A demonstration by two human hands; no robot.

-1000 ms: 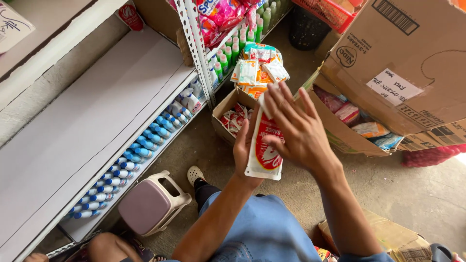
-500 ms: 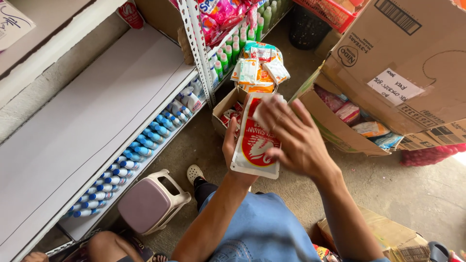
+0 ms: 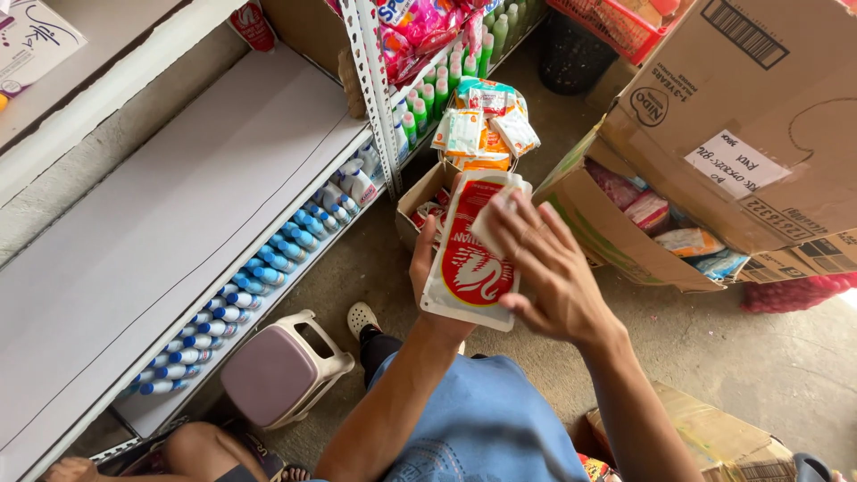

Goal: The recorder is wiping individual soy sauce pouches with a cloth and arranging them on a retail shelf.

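While the white shelf board (image 3: 170,241) takes up the far left, everything below is placed relative to the red-and-white packet (image 3: 470,254) at frame centre.

Left of packet: rows of blue-capped bottles (image 3: 259,286) on the lower shelf, a pink stool (image 3: 277,370) below-left on the concrete floor (image 3: 741,357).

Left hand (image 3: 427,259) grips the packet from behind, its left edge, thumb side wrapped round. Fingers mostly hidden, so how it closes beyond that can't be told.

Packet itself: flat, long axis near upright, tilted slightly right at the top, held in air above the small open carton (image 3: 428,210).

Right hand (image 3: 544,268) lies on the packet's right half, fingers spread and loosely curled, tips pinching a small white scrap or corner (image 3: 495,223) at the top right. Right hand is the one on the face; left is support.

Right of packet: large open cardboard box (image 3: 652,223) with bagged goods, close by. Free room is mostly below-right, over bare floor; upper side crowded by a basket of sachets (image 3: 486,129).
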